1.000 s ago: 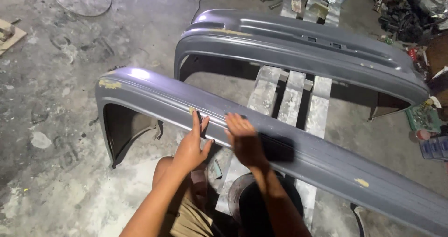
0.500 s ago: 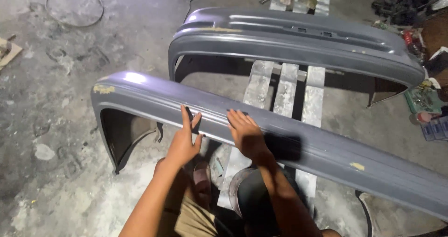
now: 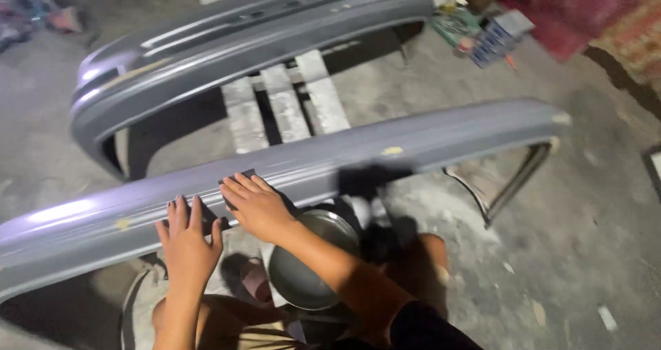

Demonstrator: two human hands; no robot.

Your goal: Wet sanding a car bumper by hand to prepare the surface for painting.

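Crosswise, grey bumper [image 3: 441, 140] under hands [image 3: 258, 205]

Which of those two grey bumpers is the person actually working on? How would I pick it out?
Two long grey bumpers lie across the concrete floor. The far bumper sits over pale planks. The near bumper is the one: both the left hand and right hand press on it.

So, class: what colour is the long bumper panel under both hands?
Grey, with small yellowish filler spots. The bumper panel shows best in the head view.
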